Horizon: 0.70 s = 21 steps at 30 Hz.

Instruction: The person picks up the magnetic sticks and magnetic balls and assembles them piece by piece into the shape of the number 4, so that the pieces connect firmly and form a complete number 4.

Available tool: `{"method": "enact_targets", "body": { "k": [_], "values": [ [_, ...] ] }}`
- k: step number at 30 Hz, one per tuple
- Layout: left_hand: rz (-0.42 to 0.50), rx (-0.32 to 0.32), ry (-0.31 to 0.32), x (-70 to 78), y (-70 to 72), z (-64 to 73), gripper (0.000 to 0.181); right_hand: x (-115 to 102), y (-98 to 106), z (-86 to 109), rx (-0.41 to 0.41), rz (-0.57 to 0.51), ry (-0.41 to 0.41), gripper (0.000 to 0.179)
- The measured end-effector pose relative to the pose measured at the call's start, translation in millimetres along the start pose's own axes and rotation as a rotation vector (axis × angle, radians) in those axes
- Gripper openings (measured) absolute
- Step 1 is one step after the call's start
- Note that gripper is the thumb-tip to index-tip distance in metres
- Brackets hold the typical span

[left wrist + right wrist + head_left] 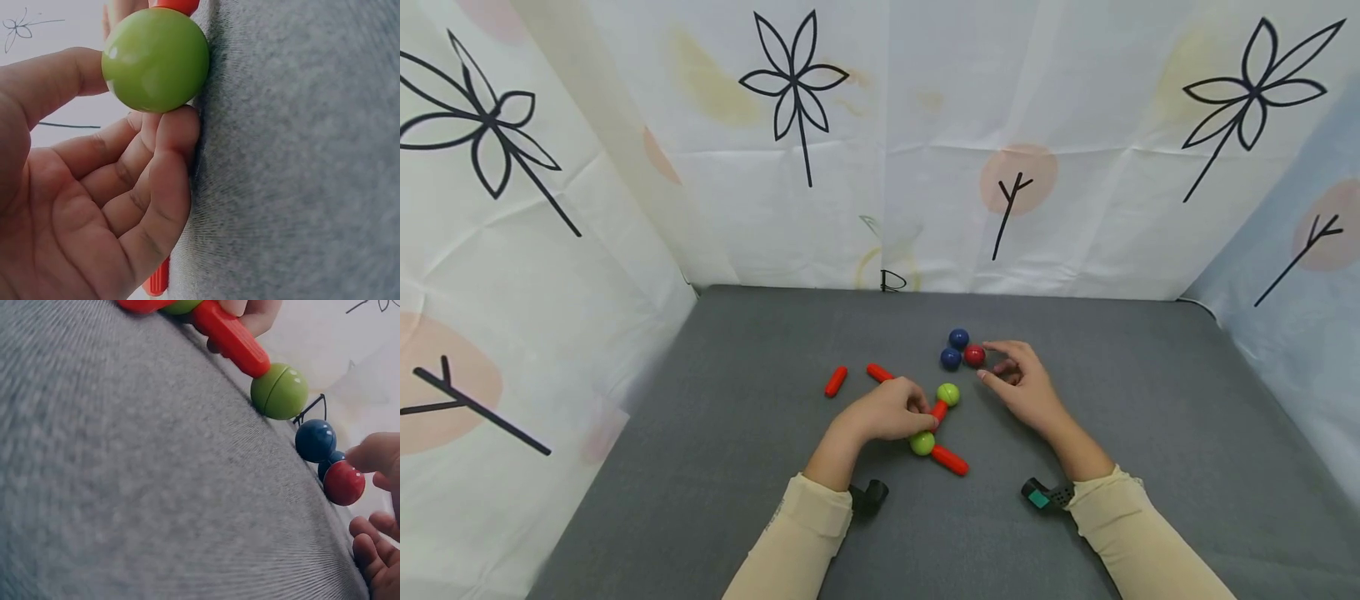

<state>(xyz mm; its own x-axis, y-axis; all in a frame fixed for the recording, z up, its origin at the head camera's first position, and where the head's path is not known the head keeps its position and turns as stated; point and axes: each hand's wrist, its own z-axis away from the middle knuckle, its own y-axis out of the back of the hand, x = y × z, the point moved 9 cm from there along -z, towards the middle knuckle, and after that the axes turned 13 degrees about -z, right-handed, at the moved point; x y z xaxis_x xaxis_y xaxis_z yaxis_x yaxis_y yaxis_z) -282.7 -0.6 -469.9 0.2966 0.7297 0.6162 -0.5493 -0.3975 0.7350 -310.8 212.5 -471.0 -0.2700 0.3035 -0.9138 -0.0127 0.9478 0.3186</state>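
Note:
My left hand (891, 410) pinches a red rod (940, 408) that joins two green balls. The far green ball (948, 394) sits at the rod's upper end. The near green ball (922, 443) lies beside the left fingertips and fills the top of the left wrist view. From it a second red rod (951, 461) points down to the right. My right hand (1033, 392) has thumb and fingers spread close around a red ball (974, 356); its fingertips are right at the ball. Two blue balls (958, 338) sit against the red one.
Two loose red rods lie on the grey tabletop (760, 350): one on the left (836, 382), another (880, 372) partly behind the left hand. Printed white cloth (925, 108) walls off the back and sides.

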Motion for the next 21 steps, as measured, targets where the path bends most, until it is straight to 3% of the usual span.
{"method": "enact_targets", "body": {
  "k": [4,9,15,21],
  "values": [
    [0.010,-0.009,0.007,-1.2,-1.0,-0.4,0.016,2,-7,-0.6,-0.074,0.098,0.014,0.060],
    [0.025,-0.022,0.022,-0.7,-2.0,0.7,0.016,2,-9,-0.3,-0.096,0.139,0.037,0.058],
    [0.031,-0.018,0.044,-2.7,-1.9,0.7,0.015,2,-6,-0.5,-0.048,0.094,0.021,0.049],
    [0.030,-0.011,0.064,-4.0,-1.6,0.9,0.016,3,3,-1.7,0.068,0.040,0.010,0.038]
  ]
}}
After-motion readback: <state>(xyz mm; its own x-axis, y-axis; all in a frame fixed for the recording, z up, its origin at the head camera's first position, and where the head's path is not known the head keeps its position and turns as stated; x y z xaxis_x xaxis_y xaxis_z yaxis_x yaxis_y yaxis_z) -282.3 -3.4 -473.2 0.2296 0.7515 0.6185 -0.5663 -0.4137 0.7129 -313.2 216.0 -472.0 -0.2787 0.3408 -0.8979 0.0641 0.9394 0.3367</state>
